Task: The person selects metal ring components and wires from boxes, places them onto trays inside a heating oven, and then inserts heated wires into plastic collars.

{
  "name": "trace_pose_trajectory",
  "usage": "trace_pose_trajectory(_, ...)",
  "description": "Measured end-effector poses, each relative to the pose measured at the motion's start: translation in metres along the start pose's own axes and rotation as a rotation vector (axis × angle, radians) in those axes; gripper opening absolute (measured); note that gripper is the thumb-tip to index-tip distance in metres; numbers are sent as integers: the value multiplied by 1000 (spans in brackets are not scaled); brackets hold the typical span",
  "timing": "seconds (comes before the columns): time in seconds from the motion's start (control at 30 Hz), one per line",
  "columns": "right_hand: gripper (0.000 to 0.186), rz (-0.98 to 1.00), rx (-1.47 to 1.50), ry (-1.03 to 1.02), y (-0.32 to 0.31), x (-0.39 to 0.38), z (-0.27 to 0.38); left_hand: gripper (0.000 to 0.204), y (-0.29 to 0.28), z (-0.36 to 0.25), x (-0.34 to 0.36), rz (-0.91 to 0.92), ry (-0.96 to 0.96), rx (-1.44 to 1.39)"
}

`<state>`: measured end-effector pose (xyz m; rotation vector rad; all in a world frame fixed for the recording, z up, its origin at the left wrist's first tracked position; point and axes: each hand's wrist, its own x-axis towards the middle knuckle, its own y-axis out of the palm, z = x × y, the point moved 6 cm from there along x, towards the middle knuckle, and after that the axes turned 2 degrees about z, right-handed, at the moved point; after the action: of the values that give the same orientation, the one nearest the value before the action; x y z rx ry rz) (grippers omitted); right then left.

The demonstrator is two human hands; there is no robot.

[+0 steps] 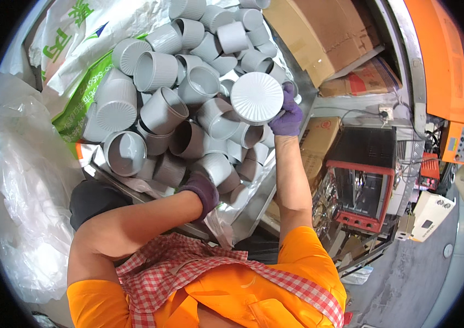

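My right hand [288,113], in a purple glove, is closed on a light grey ribbed cup [257,97], gripping it by its right side. The cup's round base, with grooves radiating from the centre, faces up. Below it lies a heap of similar grey cups [161,71], tipped at all angles, some showing their hollow insides. My left hand [203,192], also gloved in purple, reaches into the near edge of the heap, against a grey cup [214,167]. Its fingers are hidden among the cups, so their grip does not show.
A white and green printed sack [87,82] lies beside the heap, with clear plastic sheeting [27,208] at the left. Cardboard boxes [325,35] stand at the far right. A red-framed oven-like cabinet [364,180] and an orange machine [439,60] are on the right.
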<state>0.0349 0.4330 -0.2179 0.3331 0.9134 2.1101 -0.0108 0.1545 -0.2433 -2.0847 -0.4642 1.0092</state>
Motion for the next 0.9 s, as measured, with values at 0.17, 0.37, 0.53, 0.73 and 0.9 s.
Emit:
trace_pose_trajectory(0.17,39,73,46,27,42,-26,-8,27,6,-3,4,-50,-15,-34)
trace_pose_trajectory(0.37,47,-11,-640,8,68,-40,-13,24,20,1,8,-72,14,25)
trace_pose_trajectory(0.53,49,-290,-1413,233,-9,-39,-13,25,8,5,-13,-22,-76,36)
trace_pose_trajectory(0.73,69,-295,-1654,61,-94,-69,-44,26,20,2,-1,-48,6,40)
trace_pose_trajectory(0.9,106,-465,-2099,354,-27,-107,-60,24,23,-2,7,-43,1,43)
